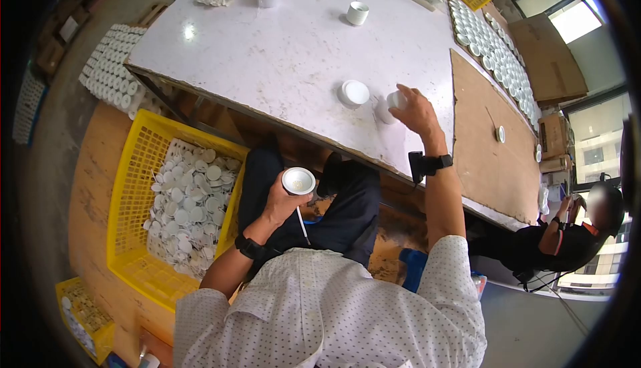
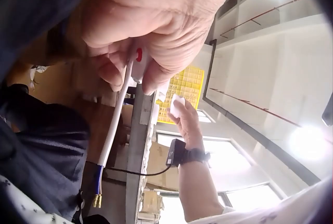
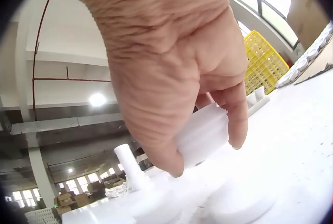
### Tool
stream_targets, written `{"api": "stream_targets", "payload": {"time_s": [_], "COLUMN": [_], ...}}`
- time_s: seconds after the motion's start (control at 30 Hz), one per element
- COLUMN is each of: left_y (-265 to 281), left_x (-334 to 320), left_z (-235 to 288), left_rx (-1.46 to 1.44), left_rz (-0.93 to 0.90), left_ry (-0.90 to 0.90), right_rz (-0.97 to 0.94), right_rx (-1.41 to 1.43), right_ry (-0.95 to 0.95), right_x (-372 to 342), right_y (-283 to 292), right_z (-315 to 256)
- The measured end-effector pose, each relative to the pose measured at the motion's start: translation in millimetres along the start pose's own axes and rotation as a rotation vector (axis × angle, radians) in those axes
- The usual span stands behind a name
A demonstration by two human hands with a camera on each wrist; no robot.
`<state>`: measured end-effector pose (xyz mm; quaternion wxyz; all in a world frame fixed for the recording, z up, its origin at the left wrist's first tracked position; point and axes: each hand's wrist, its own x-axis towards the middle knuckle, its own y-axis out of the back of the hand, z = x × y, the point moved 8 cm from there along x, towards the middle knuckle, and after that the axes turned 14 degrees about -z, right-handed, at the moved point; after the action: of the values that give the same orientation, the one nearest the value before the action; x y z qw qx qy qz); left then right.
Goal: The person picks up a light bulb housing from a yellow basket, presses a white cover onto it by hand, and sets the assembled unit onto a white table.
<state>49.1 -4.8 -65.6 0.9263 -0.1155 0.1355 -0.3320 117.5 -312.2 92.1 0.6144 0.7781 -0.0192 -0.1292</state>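
Note:
My left hand (image 1: 284, 201) grips a round white lamp housing (image 1: 298, 181), held above the lap with its cup side up. From it hangs a white cable (image 2: 115, 121) ending in blue and brown wires with metal tips. Over the table, my right hand (image 1: 419, 114) pinches a white cup-shaped piece (image 3: 204, 134) between thumb and fingers. Left of that hand, a white round piece (image 1: 354, 92) lies on the white table (image 1: 267, 68). Whether the pinched piece touches the tabletop, I cannot tell.
A small stack of white cups (image 1: 357, 13) stands farther back. Brown cardboard (image 1: 491, 148) covers the table's right part, beside rows of white pieces (image 1: 491, 51). A yellow crate (image 1: 127, 188) of white discs sits at the left. Another person (image 1: 567, 238) is at the far right.

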Motion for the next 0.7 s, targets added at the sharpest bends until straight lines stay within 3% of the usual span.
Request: {"api": "stream_targets", "payload": {"time_s": [0.17, 0.27, 0.33, 0.37, 0.43, 0.5, 0.57, 0.7], "left_y": [-12.1, -11.6, -4.7, -3.7, -2.1, -5.5, -11.8, -16.5], "left_x": [5.0, 4.8, 2.6, 2.0, 0.8, 2.5, 6.1, 6.4], "left_z": [1.8, -1.1, -4.3, -3.7, -1.5, -1.1, 2.9, 11.8], "left_rx": [0.013, 0.008, -0.013, -0.013, -0.030, -0.020, -0.007, 0.054], "left_rz": [-0.067, -0.073, -0.024, -0.021, -0.007, -0.027, -0.053, -0.054], "left_ry": [0.015, 0.022, 0.038, 0.037, 0.031, 0.022, 0.011, -0.011], "right_rz": [-0.112, -0.048, 0.176, 0.175, 0.159, 0.205, 0.025, 0.069], "right_rx": [0.001, 0.034, 0.151, 0.151, 0.464, 0.455, 0.735, 1.010], "right_ry": [-0.047, 0.030, 0.119, 0.122, -0.211, -0.199, -0.315, -0.221], "right_x": [-4.4, -4.7, -13.6, -13.0, -13.3, -14.1, -11.1, -5.0], "right_y": [-22.3, -25.2, -8.3, -7.4, -14.5, -17.1, -42.9, -56.6], "right_z": [1.8, 3.5, 9.2, 14.4, 56.2, 60.0, 68.5, 74.3]}}
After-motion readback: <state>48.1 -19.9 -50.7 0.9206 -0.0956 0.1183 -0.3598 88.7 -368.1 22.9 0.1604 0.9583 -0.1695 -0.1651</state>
